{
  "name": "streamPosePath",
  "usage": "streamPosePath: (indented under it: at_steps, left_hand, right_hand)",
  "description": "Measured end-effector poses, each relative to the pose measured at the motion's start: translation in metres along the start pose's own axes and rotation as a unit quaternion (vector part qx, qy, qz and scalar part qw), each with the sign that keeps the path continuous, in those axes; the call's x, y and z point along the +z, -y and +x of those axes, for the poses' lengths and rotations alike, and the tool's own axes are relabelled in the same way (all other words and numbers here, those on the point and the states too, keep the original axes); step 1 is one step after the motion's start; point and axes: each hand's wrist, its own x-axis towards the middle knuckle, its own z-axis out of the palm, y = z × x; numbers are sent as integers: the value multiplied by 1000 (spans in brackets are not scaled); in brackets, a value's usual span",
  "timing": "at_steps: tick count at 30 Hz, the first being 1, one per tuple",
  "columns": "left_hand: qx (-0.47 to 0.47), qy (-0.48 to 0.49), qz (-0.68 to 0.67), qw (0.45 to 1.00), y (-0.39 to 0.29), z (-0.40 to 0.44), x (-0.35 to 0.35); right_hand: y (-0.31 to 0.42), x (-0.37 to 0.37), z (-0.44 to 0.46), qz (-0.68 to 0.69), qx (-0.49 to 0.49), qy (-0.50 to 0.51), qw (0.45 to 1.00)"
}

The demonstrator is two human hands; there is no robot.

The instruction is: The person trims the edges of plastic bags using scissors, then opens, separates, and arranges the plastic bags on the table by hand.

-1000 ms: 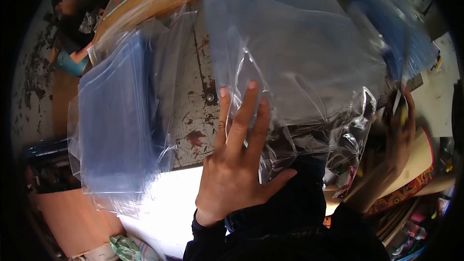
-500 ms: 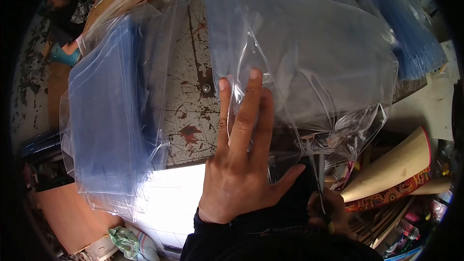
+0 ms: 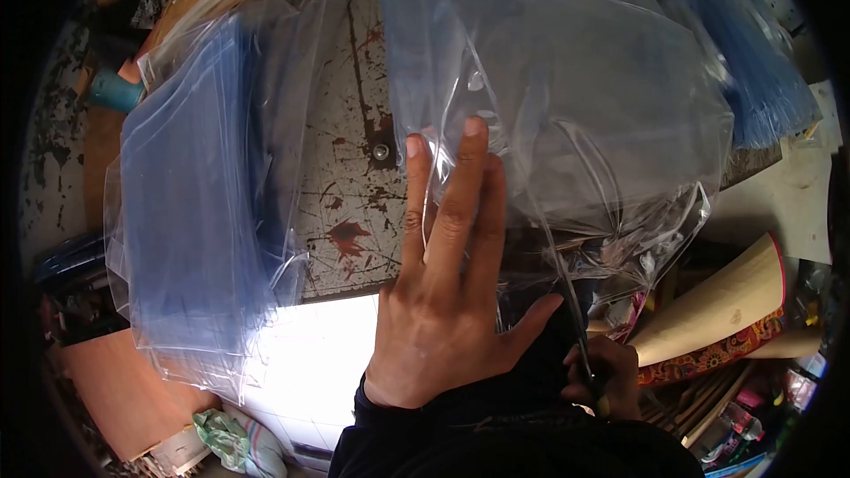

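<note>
My left hand (image 3: pixel 443 301) lies flat with its fingers stretched out on a clear plastic sheet (image 3: pixel 611 115), which spreads over the worn table. Its thumb points out to the right. Lower right, my right hand (image 3: pixel 606 376) is closed around a pair of scissors (image 3: pixel 582 341), its handle mostly hidden in the fist. The blades point up at the sheet's creased near edge, which hangs past the table edge. To the left of my left hand lies a stack of bluish clear plastic sheets (image 3: pixel 190 204).
Scratched paint covers the table top (image 3: pixel 341 204). More bluish plastic (image 3: pixel 753 62) lies at the upper right. A rolled beige sheet (image 3: pixel 717 310) stands at the right, a brown board (image 3: pixel 133 389) at the lower left. Part of another person shows at the upper left.
The scissors' blades, apart before, now look closed together along the sheet's edge. My left hand stays flat on the sheet. The view has shifted slightly.
</note>
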Motion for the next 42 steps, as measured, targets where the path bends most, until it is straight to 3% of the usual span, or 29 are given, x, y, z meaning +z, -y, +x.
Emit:
streamPosePath:
  at_steps: [42]
  left_hand:
    - [-17,5,14,1000,0,1,1]
  right_hand:
    - [8,-5,8,-28,-4,15,999]
